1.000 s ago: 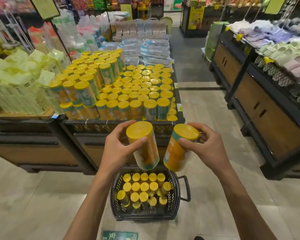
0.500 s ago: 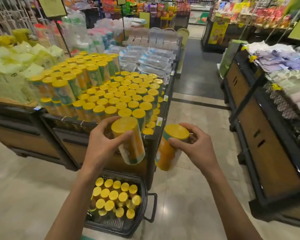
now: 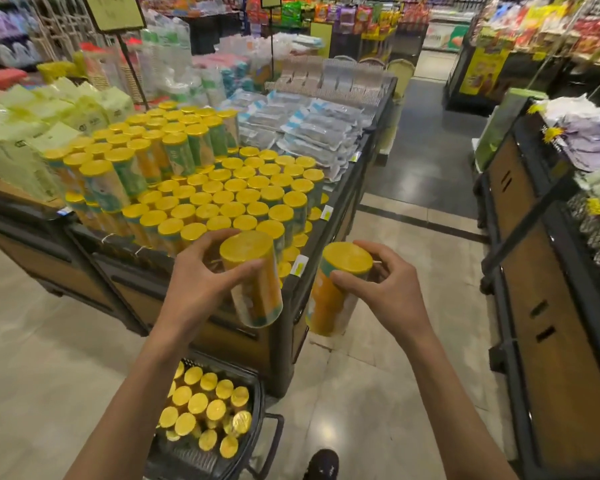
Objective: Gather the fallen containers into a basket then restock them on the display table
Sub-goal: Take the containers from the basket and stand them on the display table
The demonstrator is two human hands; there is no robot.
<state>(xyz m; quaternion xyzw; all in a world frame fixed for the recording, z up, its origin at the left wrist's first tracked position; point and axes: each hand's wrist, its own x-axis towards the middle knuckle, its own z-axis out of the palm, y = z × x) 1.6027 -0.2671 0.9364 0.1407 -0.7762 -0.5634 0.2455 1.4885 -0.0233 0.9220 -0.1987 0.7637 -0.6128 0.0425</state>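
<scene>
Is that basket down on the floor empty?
No, the black basket on the floor holds many yellow-lidded containers, packed close with their lids facing up.

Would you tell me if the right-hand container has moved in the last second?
Yes: the container in the right hand went right, from the front of the display table to beyond its corner.

Counter (image 3: 293,289), frame centre-left, carrying rows of upright yellow-lidded containers (image 3: 222,199); basket (image 3: 257,403) of containers on floor (image 3: 378,393), bottom centre.
</scene>
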